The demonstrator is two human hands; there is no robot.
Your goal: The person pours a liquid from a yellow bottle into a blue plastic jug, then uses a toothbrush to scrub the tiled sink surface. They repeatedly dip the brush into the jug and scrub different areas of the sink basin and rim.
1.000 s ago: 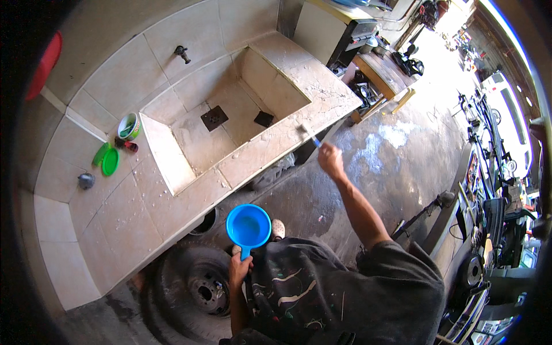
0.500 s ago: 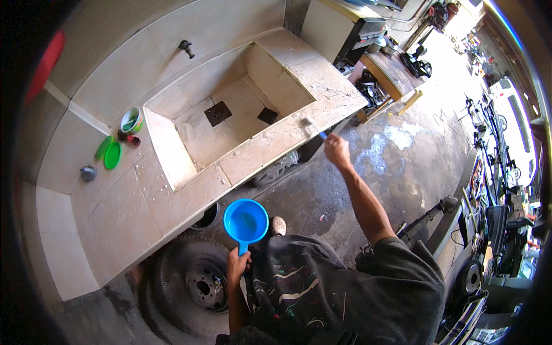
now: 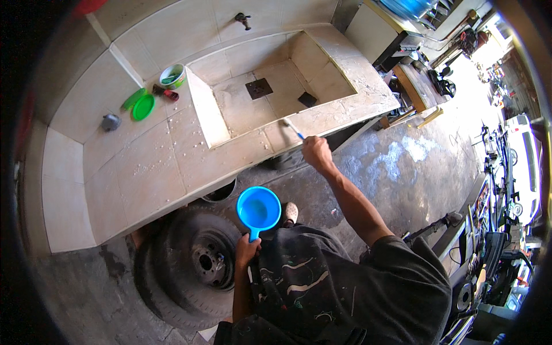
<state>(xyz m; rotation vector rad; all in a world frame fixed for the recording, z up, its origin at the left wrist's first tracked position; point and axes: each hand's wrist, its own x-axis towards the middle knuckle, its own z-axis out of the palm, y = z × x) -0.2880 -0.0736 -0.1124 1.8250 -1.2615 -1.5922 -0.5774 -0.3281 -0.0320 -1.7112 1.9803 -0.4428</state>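
Note:
My left hand (image 3: 247,249) is wrapped round the handle of a blue plastic dipper (image 3: 259,208), held out beside the counter front. Some liquid seems to lie in its bottom. In my right hand (image 3: 317,152) is a paintbrush (image 3: 299,135) with a blue handle. Its bristles are at the front ledge of the tiled counter (image 3: 230,150), just before the sink basin (image 3: 247,115); whether they touch the tile I cannot tell. Whitish crumbs are scattered over the counter's left part, and the ledge on the right looks wet or cracked.
A white-and-green tub (image 3: 173,76), a green lid (image 3: 144,107), a red-and-dark item (image 3: 166,93) and a grey rounded object (image 3: 111,122) sit at the counter's back left. A tap (image 3: 242,22) juts from the wall. Tyres (image 3: 190,259) lie below; a wooden table (image 3: 418,86) stands right.
The paintbrush in my right hand has moved left along the front ledge. My left hand still holds the dipper. The whole view has shifted, with the counter now further right and higher.

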